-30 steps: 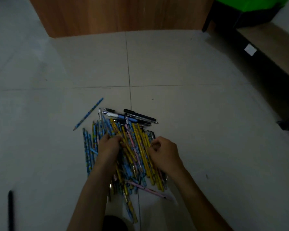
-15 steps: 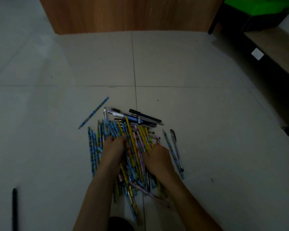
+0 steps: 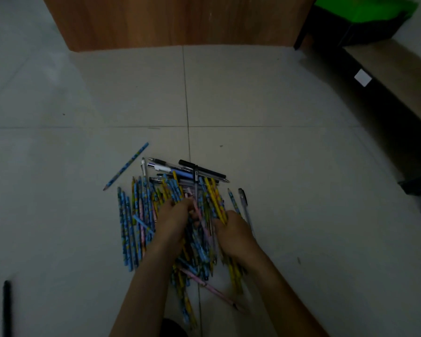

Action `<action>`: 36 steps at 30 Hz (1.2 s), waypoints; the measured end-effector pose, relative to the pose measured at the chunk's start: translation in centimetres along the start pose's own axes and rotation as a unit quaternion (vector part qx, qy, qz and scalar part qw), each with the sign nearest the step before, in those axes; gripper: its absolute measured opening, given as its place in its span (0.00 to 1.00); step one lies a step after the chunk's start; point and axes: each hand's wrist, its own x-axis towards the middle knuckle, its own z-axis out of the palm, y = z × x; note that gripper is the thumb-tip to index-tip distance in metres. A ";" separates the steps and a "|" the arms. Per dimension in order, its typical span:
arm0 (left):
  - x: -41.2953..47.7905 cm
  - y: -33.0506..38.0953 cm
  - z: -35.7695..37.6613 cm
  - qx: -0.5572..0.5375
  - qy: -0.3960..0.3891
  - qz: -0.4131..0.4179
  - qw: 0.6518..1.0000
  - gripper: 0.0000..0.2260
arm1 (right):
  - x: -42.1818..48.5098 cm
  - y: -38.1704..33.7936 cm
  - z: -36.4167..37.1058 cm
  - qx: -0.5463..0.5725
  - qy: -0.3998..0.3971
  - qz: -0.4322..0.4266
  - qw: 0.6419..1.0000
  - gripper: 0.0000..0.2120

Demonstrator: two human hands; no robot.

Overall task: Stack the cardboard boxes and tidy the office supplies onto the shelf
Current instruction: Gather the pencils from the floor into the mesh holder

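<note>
Slim patterned pencils (image 3: pixel 127 227) bunched in left grip (image 3: pixel 174 222), right grip (image 3: pixel 236 235).

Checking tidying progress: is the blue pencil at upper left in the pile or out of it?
Out. The blue pencil lies alone on the floor, clear of the pile of pencils, touching nothing else.

A pencil heap (image 3: pixel 128 227), patterned blue, yellow and pink, lies mostly lengthwise. Dark and white pens (image 3: pixel 204 171) cross the heap's far end. One blue pencil (image 3: pixel 125 166) lies slanted, apart from its far-left corner.
</note>
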 end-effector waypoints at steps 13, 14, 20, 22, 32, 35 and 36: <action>-1.9 0.5 2.1 -0.067 -0.110 -0.032 0.991 0.16 | -2.3 -2.7 -0.7 0.005 0.018 -0.133 0.991 0.09; -2.0 0.4 2.0 -0.077 -0.117 -0.027 0.990 0.14 | -2.3 -2.8 -0.5 -0.011 0.023 -0.128 0.991 0.09; -1.2 0.0 2.0 -0.072 -0.099 -0.047 0.991 0.18 | -2.5 -3.4 1.3 0.082 -0.008 0.006 0.997 0.25; -0.8 -0.4 1.9 -0.077 -0.061 -0.063 0.993 0.16 | -2.7 -3.6 1.4 0.088 0.009 0.009 0.996 0.24; 0.5 0.1 0.9 -0.149 0.007 -0.021 0.989 0.15 | -4.8 -1.5 -1.5 0.014 0.170 -0.179 0.969 0.08; 0.2 0.5 1.0 -0.197 0.027 0.005 0.980 0.13 | -5.1 -0.1 -1.5 0.157 0.198 -0.066 0.965 0.04; 0.0 0.5 1.0 -0.218 0.028 0.008 0.975 0.12 | -5.1 0.0 -1.2 0.204 0.183 -0.029 0.961 0.05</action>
